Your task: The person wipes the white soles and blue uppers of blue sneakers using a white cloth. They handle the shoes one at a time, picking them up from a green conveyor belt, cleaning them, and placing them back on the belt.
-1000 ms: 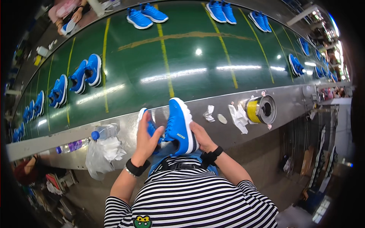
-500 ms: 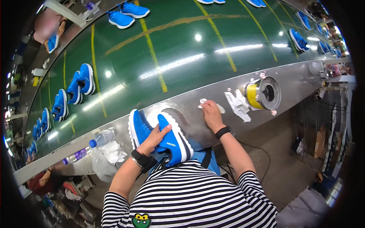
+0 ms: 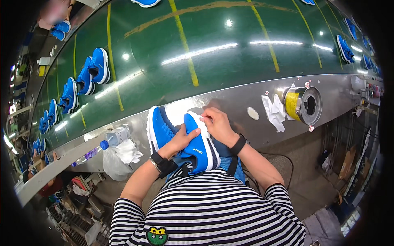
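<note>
A blue sneaker (image 3: 196, 149) with a white sole stands toe-away at the bench edge, close to my striped shirt. My left hand (image 3: 182, 141) is closed around its upper, thumb lying across the side. At the toe, my right hand (image 3: 217, 125) pinches its fingers against the sole's edge; anything small between them is hidden. A second blue sneaker (image 3: 160, 129) stands just left of the first, partly behind my left hand. On the metal bench (image 3: 234, 96), right of my right hand, lies a white oval pad (image 3: 253, 113).
A yellow-labelled metal can (image 3: 301, 105) lies on the bench beside crumpled white paper (image 3: 274, 112). Beyond runs a green conveyor belt (image 3: 221, 49) carrying several blue sneakers (image 3: 98, 65). At left are a plastic bottle (image 3: 117, 136) and a white bag (image 3: 117, 164). Another person's hand is at the far left.
My right hand has moved left from beside the oval pad to the sneaker's toe. My left hand keeps its grip. The view has shifted, and the belt's sneakers have changed position.
</note>
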Demonstrator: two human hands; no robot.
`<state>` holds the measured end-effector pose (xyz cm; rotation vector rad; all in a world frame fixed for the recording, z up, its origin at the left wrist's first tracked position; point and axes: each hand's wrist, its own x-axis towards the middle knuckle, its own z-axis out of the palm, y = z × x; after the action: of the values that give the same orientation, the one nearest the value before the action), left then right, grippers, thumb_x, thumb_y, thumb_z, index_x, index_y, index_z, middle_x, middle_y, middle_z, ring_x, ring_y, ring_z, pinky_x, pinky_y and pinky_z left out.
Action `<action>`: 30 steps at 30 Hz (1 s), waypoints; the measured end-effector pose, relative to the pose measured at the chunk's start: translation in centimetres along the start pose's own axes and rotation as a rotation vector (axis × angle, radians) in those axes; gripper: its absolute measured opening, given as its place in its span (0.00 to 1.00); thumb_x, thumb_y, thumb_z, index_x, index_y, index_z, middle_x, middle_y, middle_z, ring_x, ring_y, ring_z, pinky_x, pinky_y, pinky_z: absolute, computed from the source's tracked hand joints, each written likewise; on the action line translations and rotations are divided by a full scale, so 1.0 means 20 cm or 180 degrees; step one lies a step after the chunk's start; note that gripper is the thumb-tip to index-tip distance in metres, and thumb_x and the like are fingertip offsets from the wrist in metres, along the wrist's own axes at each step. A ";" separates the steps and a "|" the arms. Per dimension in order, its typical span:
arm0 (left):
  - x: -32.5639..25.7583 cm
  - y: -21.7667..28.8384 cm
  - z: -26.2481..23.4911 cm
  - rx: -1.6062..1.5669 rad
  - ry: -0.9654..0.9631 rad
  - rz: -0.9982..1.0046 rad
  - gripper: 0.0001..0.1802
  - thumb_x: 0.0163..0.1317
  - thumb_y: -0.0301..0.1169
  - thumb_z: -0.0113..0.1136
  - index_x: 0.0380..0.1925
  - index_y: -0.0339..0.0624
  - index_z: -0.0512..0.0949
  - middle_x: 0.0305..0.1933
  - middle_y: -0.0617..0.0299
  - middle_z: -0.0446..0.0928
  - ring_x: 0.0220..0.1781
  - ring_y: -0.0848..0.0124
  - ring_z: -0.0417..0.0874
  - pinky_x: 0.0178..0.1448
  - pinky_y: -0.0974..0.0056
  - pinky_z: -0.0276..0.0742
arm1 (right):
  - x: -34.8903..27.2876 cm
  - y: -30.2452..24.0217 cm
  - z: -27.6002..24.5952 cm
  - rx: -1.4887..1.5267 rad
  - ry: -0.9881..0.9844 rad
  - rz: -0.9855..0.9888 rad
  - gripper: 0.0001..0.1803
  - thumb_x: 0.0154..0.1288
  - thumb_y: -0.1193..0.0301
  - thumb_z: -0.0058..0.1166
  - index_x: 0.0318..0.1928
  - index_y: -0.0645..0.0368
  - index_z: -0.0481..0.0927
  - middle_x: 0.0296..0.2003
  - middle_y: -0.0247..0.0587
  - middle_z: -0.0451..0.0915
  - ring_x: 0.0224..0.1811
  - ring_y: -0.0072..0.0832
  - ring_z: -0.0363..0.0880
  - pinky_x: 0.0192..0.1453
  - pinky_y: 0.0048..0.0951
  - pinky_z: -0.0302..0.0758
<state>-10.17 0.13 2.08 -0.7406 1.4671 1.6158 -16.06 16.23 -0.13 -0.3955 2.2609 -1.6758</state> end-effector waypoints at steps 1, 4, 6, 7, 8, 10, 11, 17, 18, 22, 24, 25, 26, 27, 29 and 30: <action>0.00 -0.01 0.00 0.0089 0.0034 0.0083 0.43 0.57 0.47 0.57 0.60 0.28 0.48 0.54 0.45 0.67 0.51 0.64 0.73 0.51 0.65 0.73 | 0.00 -0.01 0.00 -0.0014 -0.0030 0.0005 0.03 0.51 0.78 0.53 0.28 0.63 0.73 0.24 0.45 0.71 0.26 0.40 0.72 0.30 0.33 0.68; 0.00 -0.04 -0.01 0.0268 0.0088 0.0241 0.43 0.58 0.48 0.55 0.61 0.30 0.49 0.53 0.46 0.67 0.50 0.65 0.73 0.51 0.66 0.73 | -0.09 -0.06 -0.05 -0.0053 -0.0239 0.0193 0.03 0.51 0.78 0.52 0.27 0.61 0.71 0.24 0.44 0.70 0.27 0.42 0.71 0.31 0.36 0.68; -0.01 -0.02 -0.01 0.0263 0.0065 0.0229 0.44 0.58 0.48 0.55 0.61 0.30 0.48 0.54 0.46 0.66 0.51 0.64 0.73 0.51 0.66 0.73 | -0.09 -0.06 -0.03 -0.0104 -0.0186 0.0134 0.04 0.51 0.79 0.52 0.26 0.63 0.71 0.23 0.44 0.69 0.25 0.39 0.71 0.29 0.33 0.67; -0.01 -0.01 -0.01 0.0238 0.0040 0.0215 0.44 0.57 0.48 0.56 0.61 0.29 0.47 0.54 0.46 0.66 0.51 0.64 0.73 0.51 0.66 0.72 | -0.09 -0.06 -0.02 -0.0131 -0.0142 0.0095 0.04 0.51 0.79 0.52 0.26 0.64 0.70 0.23 0.44 0.69 0.24 0.37 0.70 0.28 0.32 0.66; -0.01 -0.01 -0.01 0.0215 0.0015 0.0201 0.44 0.57 0.48 0.56 0.61 0.29 0.47 0.54 0.46 0.66 0.51 0.64 0.73 0.51 0.66 0.72 | -0.05 -0.05 -0.01 -0.0251 -0.0059 -0.0144 0.04 0.51 0.79 0.51 0.26 0.64 0.69 0.23 0.45 0.69 0.25 0.39 0.70 0.29 0.32 0.66; 0.00 -0.02 -0.02 0.0242 -0.0013 0.0208 0.44 0.57 0.48 0.56 0.61 0.30 0.47 0.55 0.46 0.65 0.52 0.64 0.72 0.52 0.66 0.72 | 0.01 -0.05 0.03 -0.0176 -0.0071 -0.0007 0.04 0.51 0.79 0.51 0.26 0.64 0.69 0.23 0.45 0.69 0.25 0.40 0.70 0.29 0.33 0.66; 0.00 -0.04 -0.03 0.0293 -0.0017 0.0229 0.44 0.57 0.48 0.56 0.61 0.30 0.47 0.55 0.46 0.65 0.52 0.64 0.72 0.53 0.66 0.71 | 0.02 -0.05 0.03 -0.0140 -0.0070 0.0056 0.04 0.51 0.80 0.51 0.26 0.64 0.69 0.23 0.45 0.69 0.25 0.40 0.70 0.29 0.33 0.66; 0.03 -0.06 -0.05 0.0248 -0.0088 0.0239 0.44 0.57 0.46 0.56 0.62 0.31 0.46 0.57 0.47 0.64 0.56 0.63 0.69 0.57 0.64 0.68 | -0.20 -0.10 -0.10 0.0039 -0.0280 0.0515 0.02 0.55 0.79 0.51 0.28 0.63 0.71 0.24 0.39 0.69 0.24 0.26 0.69 0.29 0.24 0.66; 0.04 -0.07 -0.06 0.0246 -0.0138 0.0280 0.44 0.57 0.46 0.57 0.62 0.31 0.45 0.57 0.46 0.63 0.57 0.63 0.68 0.58 0.64 0.67 | -0.24 -0.11 -0.13 0.0223 -0.0169 0.0677 0.02 0.55 0.79 0.51 0.29 0.63 0.72 0.25 0.38 0.70 0.25 0.26 0.70 0.29 0.24 0.67; 0.03 -0.07 -0.04 -0.0328 -0.0202 0.0188 0.39 0.59 0.38 0.56 0.62 0.34 0.47 0.56 0.51 0.65 0.54 0.65 0.70 0.55 0.64 0.70 | -0.27 -0.06 -0.56 0.0976 0.1255 0.1091 0.03 0.61 0.77 0.48 0.36 0.62 0.72 0.26 0.29 0.72 0.25 0.13 0.68 0.29 0.16 0.66; 0.03 -0.07 -0.03 -0.0380 -0.0200 0.0288 0.36 0.60 0.36 0.55 0.62 0.35 0.48 0.56 0.51 0.65 0.54 0.66 0.70 0.55 0.64 0.70 | -0.26 -0.06 -0.91 0.0388 0.2186 0.0930 0.03 0.62 0.77 0.48 0.36 0.62 0.72 0.24 0.28 0.71 0.23 0.13 0.67 0.28 0.16 0.67; 0.04 -0.07 -0.03 -0.0290 -0.0221 0.0265 0.37 0.59 0.37 0.56 0.62 0.34 0.49 0.56 0.52 0.65 0.54 0.66 0.70 0.56 0.64 0.69 | -0.28 -0.05 -1.08 0.0073 0.2554 0.0857 0.03 0.62 0.77 0.47 0.37 0.62 0.72 0.26 0.29 0.74 0.25 0.13 0.70 0.28 0.16 0.68; 0.05 -0.08 -0.03 -0.0205 -0.0198 0.0304 0.37 0.59 0.39 0.56 0.61 0.34 0.50 0.56 0.52 0.65 0.55 0.65 0.69 0.56 0.64 0.68 | -0.30 0.00 -1.24 -0.0158 0.2836 0.0628 0.03 0.60 0.77 0.49 0.35 0.62 0.73 0.25 0.31 0.75 0.24 0.16 0.72 0.28 0.18 0.69; 0.06 -0.08 -0.03 -0.0025 -0.0185 0.0266 0.37 0.58 0.40 0.56 0.61 0.34 0.52 0.55 0.52 0.66 0.54 0.66 0.70 0.56 0.64 0.68 | -0.31 0.06 -1.37 -0.0352 0.3090 0.0429 0.02 0.58 0.77 0.51 0.33 0.62 0.75 0.23 0.33 0.76 0.23 0.19 0.73 0.29 0.21 0.69; 0.03 -0.02 0.01 0.0035 -0.0123 0.0318 0.34 0.59 0.43 0.56 0.57 0.32 0.58 0.49 0.54 0.71 0.46 0.68 0.75 0.50 0.65 0.73 | -0.32 0.12 -1.51 -0.1571 0.2726 0.0874 0.02 0.55 0.77 0.51 0.30 0.61 0.76 0.24 0.39 0.78 0.25 0.29 0.76 0.32 0.27 0.72; 0.03 -0.01 0.03 0.0039 -0.0131 0.0327 0.34 0.59 0.43 0.56 0.56 0.31 0.58 0.48 0.54 0.71 0.46 0.68 0.75 0.49 0.65 0.73 | -0.33 0.15 -1.57 -0.2155 0.2502 0.1117 0.02 0.53 0.77 0.52 0.29 0.60 0.77 0.25 0.43 0.79 0.26 0.35 0.78 0.33 0.30 0.73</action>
<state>-10.34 0.76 1.51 -0.6306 1.5055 1.6878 -22.58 47.18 6.23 0.6226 3.1807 -0.9195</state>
